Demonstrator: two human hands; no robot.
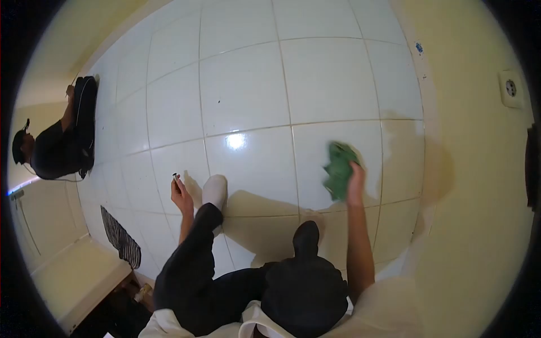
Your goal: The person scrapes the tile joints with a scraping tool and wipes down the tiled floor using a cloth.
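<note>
A crumpled green cloth is on the white tiled floor, right of centre. My right hand grips its right edge, slightly blurred. On the left, near my foot in a white sock, my left hand is closed around a small, thin object with a dark tip; what it is I cannot make out.
At the far left a person in dark clothes sits on the floor by the wall. A striped mat lies at the lower left, near a white door. A wall with a socket runs along the right.
</note>
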